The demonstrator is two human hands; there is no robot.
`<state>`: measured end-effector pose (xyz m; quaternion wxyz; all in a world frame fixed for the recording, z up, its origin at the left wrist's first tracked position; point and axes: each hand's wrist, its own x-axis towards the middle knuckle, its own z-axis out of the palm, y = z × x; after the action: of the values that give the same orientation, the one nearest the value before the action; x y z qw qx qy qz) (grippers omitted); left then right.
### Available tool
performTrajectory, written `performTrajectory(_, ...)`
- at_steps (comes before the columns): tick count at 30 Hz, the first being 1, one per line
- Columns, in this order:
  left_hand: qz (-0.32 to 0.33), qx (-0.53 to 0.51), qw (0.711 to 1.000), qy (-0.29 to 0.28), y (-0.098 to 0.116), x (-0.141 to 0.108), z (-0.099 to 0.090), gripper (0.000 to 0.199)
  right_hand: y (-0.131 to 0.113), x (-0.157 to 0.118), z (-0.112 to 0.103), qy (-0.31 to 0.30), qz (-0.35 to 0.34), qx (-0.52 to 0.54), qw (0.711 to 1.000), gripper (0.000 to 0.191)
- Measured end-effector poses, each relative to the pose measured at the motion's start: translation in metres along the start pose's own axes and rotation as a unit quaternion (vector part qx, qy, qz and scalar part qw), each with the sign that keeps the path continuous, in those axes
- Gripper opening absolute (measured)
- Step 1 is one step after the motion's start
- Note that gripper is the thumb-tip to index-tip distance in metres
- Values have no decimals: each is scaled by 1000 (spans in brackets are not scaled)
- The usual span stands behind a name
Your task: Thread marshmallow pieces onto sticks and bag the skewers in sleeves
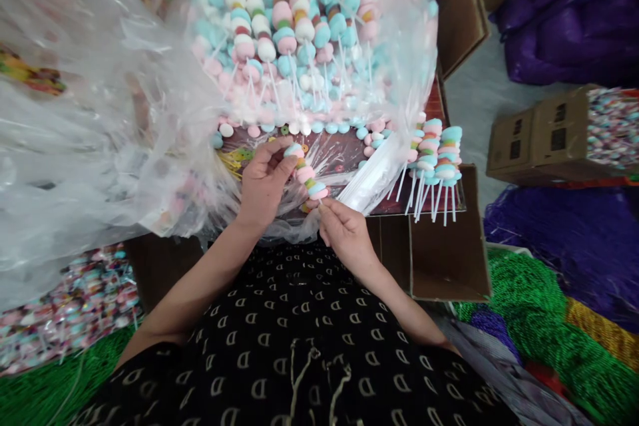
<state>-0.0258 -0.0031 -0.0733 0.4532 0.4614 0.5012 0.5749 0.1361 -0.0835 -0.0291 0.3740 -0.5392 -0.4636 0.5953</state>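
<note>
1. The surface is a dark red printed board (344, 163) resting on an open cardboard box (446, 259). A heap of candy skewers (299, 33) in pastel pink, blue and white fills a clear plastic bag (90, 146) whose mouth lies open on the board, with the sticks pointing toward the person.
2. The room has a grey floor (479, 93). Stacked cartons (534, 140) stand to the right, beside bundles of purple tinsel (549, 246) and green tinsel (519, 299). A pile of wrapped candy (70, 313) lies at lower left, and the person's black patterned top (299, 326) fills the bottom of the view.
3. The candy skewer (305, 174) is held above the board, just in front of the bag's mouth. Its long axis runs diagonally, with the upper end toward the left hand and the lower end toward the right hand.
4. The left hand (263, 183) curls its fingers and thumb around the upper end of the candy stack in a loose pinch.
5. The right hand (348, 236) pinches the lower end with its fingertips (322, 208). The stick seems to lie there, though fingers and plastic make it hard to tell exactly what they grip.
6. A loose bunch of skewers (434, 160) lies at the board's right edge, just beside the bag, with white sticks pointing toward the person.
</note>
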Motion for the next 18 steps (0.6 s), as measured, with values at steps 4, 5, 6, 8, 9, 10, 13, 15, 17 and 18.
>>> performTrajectory(4,-59,-49,997,-13,-1,3,-1,35,2,0,0,-2,-11,-3,1000,45)
performTrajectory(5,-66,-56,996,-16,-1,3,-1,34,3,0,0,-3,-15,-2,1000,44)
performTrajectory(6,-71,-61,995,-19,-1,2,-1,32,3,-1,0,-5,-17,-1,1000,44)
performTrajectory(8,-78,-69,994,-27,0,1,-1,30,4,-1,0,-7,-18,-1,1000,42)
performTrajectory(9,-84,-71,993,-31,1,0,-1,30,4,-1,0,-7,-17,-2,1000,42)
performTrajectory(10,-89,-70,993,-33,1,-1,0,30,5,-1,0,-5,-16,-3,1000,42)
performTrajectory(13,-94,-59,993,-27,2,-2,1,30,7,0,0,-1,-20,-3,1000,42)
performTrajectory(15,-90,-50,994,-25,2,-3,1,29,7,0,1,-2,-27,1,1000,43)
performTrajectory(17,-85,-35,995,-32,1,-5,1,29,7,-1,2,-5,-31,2,999,43)
performTrajectory(18,-79,-26,996,-36,-1,-7,0,29,6,-1,2,-7,-32,2,999,44)
